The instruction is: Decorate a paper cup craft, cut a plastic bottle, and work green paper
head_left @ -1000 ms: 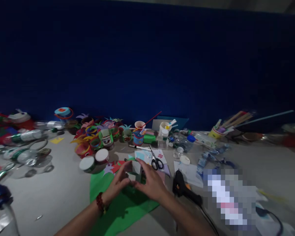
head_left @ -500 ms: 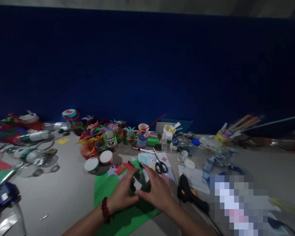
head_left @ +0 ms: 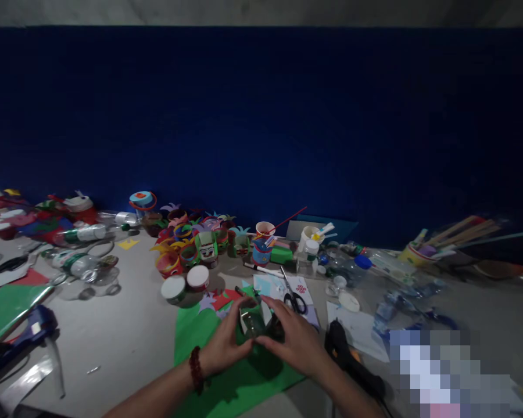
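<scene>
the person's left hand and right hand curl their fingers around a clear plastic cup just above the green sheet, where a harder squeeze could likely buckle its thin wall or let it slip toward the glue gun.

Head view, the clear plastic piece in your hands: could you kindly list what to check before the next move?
1. Grip: ok; left hand and right hand hold the clear plastic piece from both sides.
2. Support: ok; green sheet lies flat beneath it.
3. Scissors: ok; they lie apart, beyond the right hand.
4. Glue gun: not ok, perhaps; it lies close beside the right wrist.
5. Piece's rim condition: cannot tell; too dark.
</scene>
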`<state>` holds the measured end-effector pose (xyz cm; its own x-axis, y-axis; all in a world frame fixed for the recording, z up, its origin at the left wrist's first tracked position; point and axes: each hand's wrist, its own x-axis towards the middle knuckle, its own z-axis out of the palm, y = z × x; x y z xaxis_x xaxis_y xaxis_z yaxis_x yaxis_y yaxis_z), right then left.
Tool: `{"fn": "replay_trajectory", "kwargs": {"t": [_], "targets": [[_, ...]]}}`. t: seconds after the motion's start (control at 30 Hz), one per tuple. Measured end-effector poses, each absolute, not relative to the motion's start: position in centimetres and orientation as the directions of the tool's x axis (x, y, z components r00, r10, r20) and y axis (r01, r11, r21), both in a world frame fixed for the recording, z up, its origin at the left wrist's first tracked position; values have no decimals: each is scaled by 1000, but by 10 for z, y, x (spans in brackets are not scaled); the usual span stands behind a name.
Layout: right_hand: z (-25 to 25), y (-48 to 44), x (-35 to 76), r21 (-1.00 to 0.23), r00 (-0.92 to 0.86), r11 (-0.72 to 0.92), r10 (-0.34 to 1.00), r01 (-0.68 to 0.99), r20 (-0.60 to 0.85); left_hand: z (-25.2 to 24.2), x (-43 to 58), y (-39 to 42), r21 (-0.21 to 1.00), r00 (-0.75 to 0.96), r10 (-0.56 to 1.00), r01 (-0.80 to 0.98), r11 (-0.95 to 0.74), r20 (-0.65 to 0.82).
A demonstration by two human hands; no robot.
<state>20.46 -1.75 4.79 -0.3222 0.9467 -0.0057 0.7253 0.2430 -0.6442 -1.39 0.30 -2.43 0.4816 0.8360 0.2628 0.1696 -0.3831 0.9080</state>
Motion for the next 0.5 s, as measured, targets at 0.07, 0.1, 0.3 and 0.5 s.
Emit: {"fn": "replay_trajectory", "kwargs": {"t": [0.07,0.1,0.3,0.5], "targets": [[47,-12,209,-681,-317,242,948,691,15,-22,-14,4,921,453,849,130,-367,274],[47,-9,211,-706,-296,225,955,672,23,-21,-14,4,929,428,862,115,-352,273],[39,8,224,-785,-134,116,990,608,42,-15,-14,12,995,291,954,-94,-45,70],[33,0,220,-801,-137,85,991,592,4,-16,-13,13,995,258,965,-99,-24,49]]}}
